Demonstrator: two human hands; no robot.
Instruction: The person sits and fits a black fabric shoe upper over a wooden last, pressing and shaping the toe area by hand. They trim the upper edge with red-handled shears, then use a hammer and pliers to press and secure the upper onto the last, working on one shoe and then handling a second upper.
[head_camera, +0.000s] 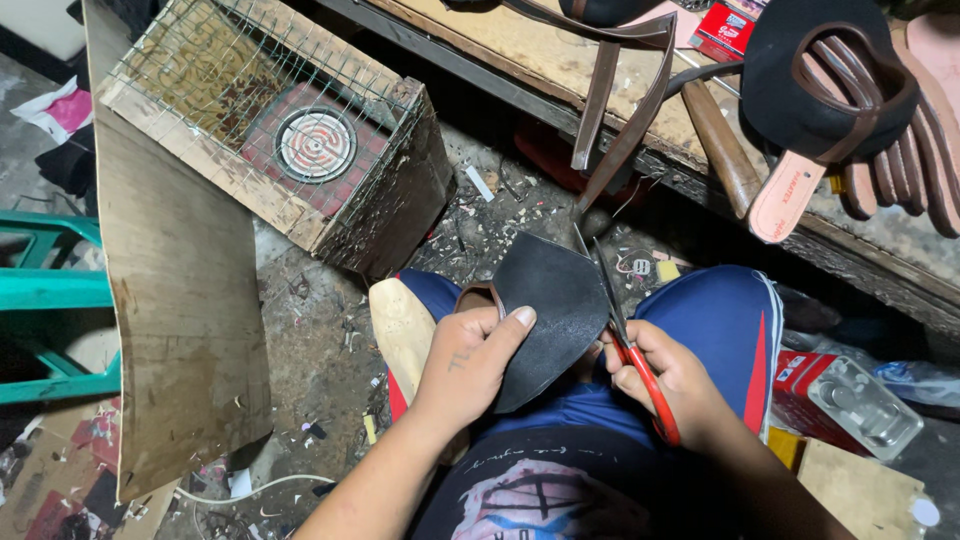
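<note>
the left hand (468, 358) has its grip clenched on a dark leather piece (545, 310), thumb pressed flat on its face, held over the lap between the knees. just right of that piece the right hand (668, 385) is closed around the red handles of scissors (625, 350), blades running up along the leather's right edge. it looks like trimming along that edge is the step in hand; the next bit would likely call for turning the leather to feed the curve. beyond the leather, a wooden box with wire mesh (290, 130) sits on the littered floor, and sandal parts (850, 110) lie on the desk (560, 60).
</note>
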